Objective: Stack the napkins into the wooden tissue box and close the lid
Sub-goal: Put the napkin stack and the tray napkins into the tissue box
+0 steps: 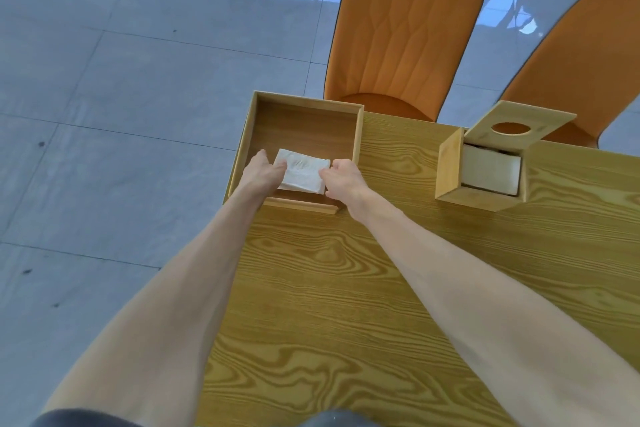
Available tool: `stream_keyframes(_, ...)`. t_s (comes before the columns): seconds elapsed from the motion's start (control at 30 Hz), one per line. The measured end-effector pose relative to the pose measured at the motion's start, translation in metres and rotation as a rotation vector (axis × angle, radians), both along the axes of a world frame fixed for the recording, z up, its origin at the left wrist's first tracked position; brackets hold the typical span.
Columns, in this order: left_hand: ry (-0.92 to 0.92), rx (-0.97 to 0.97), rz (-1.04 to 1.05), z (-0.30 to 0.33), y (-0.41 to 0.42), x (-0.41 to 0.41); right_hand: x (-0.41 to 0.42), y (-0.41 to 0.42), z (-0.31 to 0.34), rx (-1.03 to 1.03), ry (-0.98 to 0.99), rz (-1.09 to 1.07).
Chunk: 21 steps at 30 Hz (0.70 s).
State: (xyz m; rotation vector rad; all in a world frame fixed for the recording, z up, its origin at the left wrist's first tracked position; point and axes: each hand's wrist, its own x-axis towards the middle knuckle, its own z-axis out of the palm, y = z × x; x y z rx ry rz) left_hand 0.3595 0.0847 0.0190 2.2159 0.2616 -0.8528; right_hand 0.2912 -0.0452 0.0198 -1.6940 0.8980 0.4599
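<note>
A white stack of napkins (304, 170) lies near the front of an open wooden tray (356, 135) at the table's left corner. My left hand (262, 172) grips the stack's left edge and my right hand (343, 180) grips its right edge. To the right stands the wooden tissue box (450, 170), its lid (519, 125) with a round hole tilted up and open. White napkins (491, 170) fill the inside of the box.
The wood-grain table (346, 288) ends at its left edge just beside the tray, with grey tiled floor (104, 114) beyond. Two orange chairs (405, 31) stand behind the table's far edge.
</note>
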Motion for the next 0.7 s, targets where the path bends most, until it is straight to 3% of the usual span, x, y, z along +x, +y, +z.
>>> stream_keyframes(0.37,0.059,0.064,0.061,-0.012,-0.01,0.01,0.006,-0.002,-0.014,0.078,0.023,-0.091)
stream_keyframes(0.7,0.085,0.009,0.054,-0.016,0.002,0.01,0.002,0.003,-0.018,0.031,-0.044,-0.085)
